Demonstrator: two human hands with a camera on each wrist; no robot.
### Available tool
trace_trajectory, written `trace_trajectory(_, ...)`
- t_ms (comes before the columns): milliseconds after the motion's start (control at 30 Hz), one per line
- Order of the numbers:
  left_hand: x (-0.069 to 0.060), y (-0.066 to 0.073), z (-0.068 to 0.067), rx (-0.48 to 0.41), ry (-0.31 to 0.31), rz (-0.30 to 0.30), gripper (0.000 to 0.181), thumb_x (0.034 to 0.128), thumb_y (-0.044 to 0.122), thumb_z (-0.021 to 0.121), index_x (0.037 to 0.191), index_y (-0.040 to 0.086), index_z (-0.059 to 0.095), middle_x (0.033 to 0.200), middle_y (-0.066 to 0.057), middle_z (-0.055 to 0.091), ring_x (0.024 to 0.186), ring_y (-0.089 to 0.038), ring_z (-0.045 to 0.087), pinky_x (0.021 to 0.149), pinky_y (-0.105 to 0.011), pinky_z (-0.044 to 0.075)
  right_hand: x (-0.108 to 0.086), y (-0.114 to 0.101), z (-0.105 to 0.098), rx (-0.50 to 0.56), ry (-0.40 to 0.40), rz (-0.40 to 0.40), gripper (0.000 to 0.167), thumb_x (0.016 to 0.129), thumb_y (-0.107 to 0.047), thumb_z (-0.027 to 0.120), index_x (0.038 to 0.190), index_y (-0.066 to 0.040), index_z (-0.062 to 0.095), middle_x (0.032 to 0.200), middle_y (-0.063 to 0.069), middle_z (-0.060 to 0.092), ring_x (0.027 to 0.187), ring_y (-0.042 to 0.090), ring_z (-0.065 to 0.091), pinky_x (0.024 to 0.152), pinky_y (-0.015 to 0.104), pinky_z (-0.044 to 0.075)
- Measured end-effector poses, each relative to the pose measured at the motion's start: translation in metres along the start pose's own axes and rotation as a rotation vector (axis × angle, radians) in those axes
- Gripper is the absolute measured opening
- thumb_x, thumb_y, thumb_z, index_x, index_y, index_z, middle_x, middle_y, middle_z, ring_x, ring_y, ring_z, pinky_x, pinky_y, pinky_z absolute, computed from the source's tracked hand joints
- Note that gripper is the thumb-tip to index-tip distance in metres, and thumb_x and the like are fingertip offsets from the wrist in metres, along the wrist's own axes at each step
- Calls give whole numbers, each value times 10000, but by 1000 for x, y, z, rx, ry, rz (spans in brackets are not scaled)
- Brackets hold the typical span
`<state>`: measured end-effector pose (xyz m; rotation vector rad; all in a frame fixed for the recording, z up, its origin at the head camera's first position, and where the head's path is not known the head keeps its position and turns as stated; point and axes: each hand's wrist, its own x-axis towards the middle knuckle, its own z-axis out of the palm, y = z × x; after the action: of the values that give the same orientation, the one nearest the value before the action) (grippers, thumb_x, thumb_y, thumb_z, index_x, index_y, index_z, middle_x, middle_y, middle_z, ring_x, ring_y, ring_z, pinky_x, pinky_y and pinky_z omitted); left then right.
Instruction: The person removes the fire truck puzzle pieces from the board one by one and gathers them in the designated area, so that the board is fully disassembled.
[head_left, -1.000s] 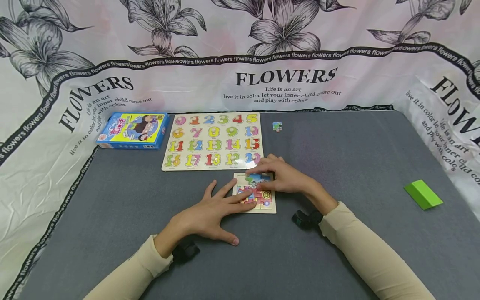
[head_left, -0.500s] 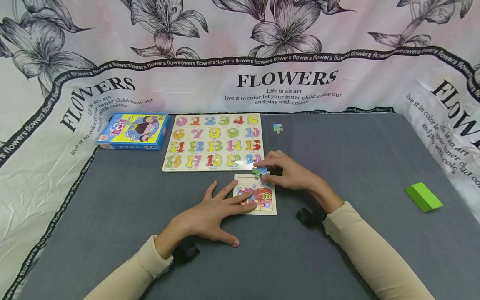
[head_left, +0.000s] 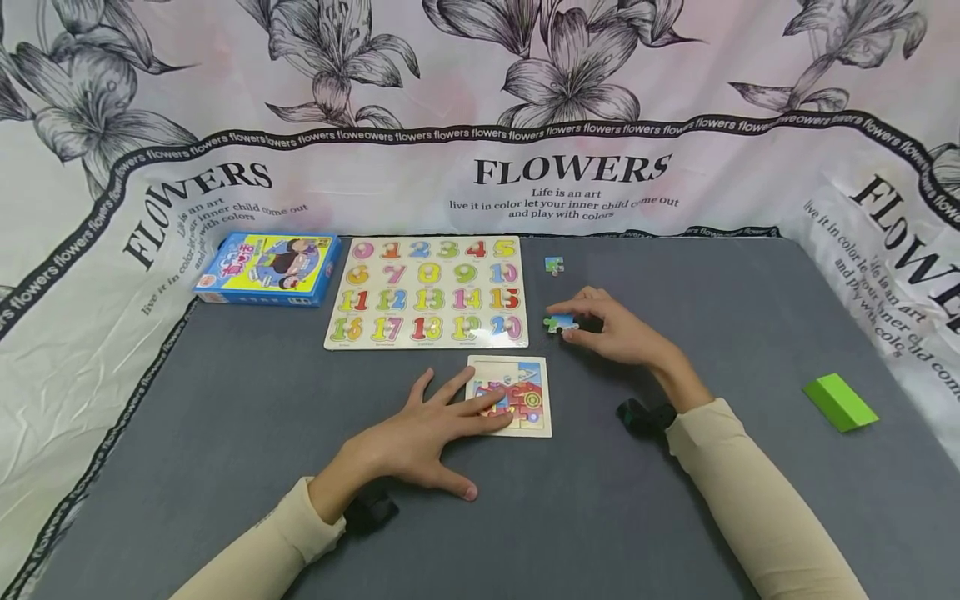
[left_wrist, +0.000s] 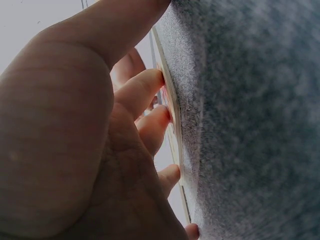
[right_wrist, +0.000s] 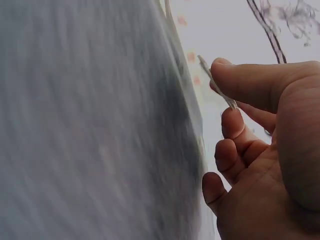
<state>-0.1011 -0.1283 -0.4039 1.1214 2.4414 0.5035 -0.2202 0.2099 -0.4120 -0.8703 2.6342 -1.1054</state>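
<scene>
A small jigsaw board (head_left: 546, 417) with a pale frame lies on the grey table, its lower part filled with red and pink pieces and a strip at its top left bare. My left hand (head_left: 416, 433) is spread, and its straight fingers press on the board's left side; the left wrist view shows fingertips (left_wrist: 160, 112) on its edge. My right hand (head_left: 622, 329) pinches a blue and green puzzle piece (head_left: 560, 323) between thumb and fingers, right of the number board. In the right wrist view the thin puzzle piece (right_wrist: 216, 85) is edge-on.
Behind the jigsaw lies a number board (head_left: 427, 292) showing 0 to 20. A loose puzzle piece (head_left: 554, 265) sits to its right, a blue and yellow box (head_left: 270, 268) to its left. A green block (head_left: 840, 402) stands far right. Flower-printed cloth (head_left: 573, 183) hangs behind.
My right hand has lifted the blue and green puzzle piece off the jigsaw board and carried it right and away from me. My left hand stays on the board.
</scene>
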Motion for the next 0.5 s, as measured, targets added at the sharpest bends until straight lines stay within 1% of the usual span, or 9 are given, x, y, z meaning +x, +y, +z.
trace_trajectory(200, -2, 1, 1, -18, -11, -11, 962, 790, 623, 790, 1588, 439, 285, 1713, 162, 117, 1604, -277, -123, 1175, -716, -126, 4, 22, -21, -75, 36, 39, 388, 992, -137, 662, 1379, -115, 645, 978, 110, 496, 914, 223, 372, 786, 378, 308)
trace_trajectory(333, -1, 1, 0, -10, -15, -14, 967, 788, 626, 790, 1587, 448, 276, 1710, 179, 101, 1602, -265, -134, 1181, -704, -129, 10, 34, -39, -117, 39, 81, 393, 1019, -133, 614, 1410, -99, 614, 1042, 150, 505, 936, 246, 373, 791, 397, 310)
trace_trajectory(500, -1, 1, -1, -3, 4, 7, 950, 796, 604, 796, 1589, 416, 308, 1715, 138, 133, 1606, -287, -104, 1181, -717, -106, 26, 42, -54, -157, 40, 118, 404, 1034, -103, 572, 1437, -86, 584, 1118, 208, 499, 963, 290, 381, 803, 427, 314)
